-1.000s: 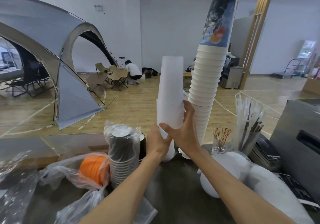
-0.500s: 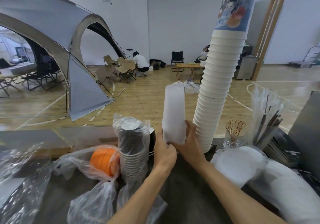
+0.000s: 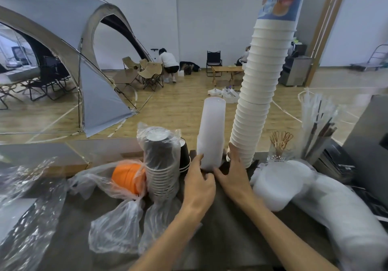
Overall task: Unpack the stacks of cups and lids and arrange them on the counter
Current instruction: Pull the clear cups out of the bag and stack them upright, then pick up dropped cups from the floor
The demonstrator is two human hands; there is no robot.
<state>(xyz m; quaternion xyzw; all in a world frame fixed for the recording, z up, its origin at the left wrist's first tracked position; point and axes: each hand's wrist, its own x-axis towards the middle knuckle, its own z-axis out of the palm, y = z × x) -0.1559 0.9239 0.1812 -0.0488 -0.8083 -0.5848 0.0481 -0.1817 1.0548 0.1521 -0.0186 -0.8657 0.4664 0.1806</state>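
1. Both hands are at the foot of the translucent cup stack [image 3: 212, 132], which stands upright on the dark counter [image 3: 228, 228]. The left hand [image 3: 199, 184] curls its fingers around the base on the near left side, thumb up against the stack's wall.
2. The right hand [image 3: 233, 176] grasps the same base from the right, thumb reaching across the front toward the left hand, fingers running up between this stack and its neighbour.
3. Just beside it on the right rises the tall white paper cup stack [image 3: 260, 94], leaning slightly right, with a printed cup at the very top running out of view. The right hand's fingertips touch its lowest cups.
4. To the left stands a stack of dark cups in a clear bag [image 3: 161, 161], its top wrapped in plastic, with a few loose black cups [image 3: 184, 159] tucked behind it.
5. Further left an orange roll [image 3: 128, 176] lies inside crumpled plastic bags [image 3: 115, 228] spread over the counter.
6. On the right lie sleeves of white lids [image 3: 279, 184] in plastic, one long sleeve reaching toward the near edge.
7. Behind those, a small glass of gold stirrers [image 3: 280, 142] and a holder of wrapped straws [image 3: 317, 121].
8. Beyond the counter, a grey tent [image 3: 63, 46], folding chairs [image 3: 151, 75] and a person bending over [image 3: 168, 63] on the wooden floor.
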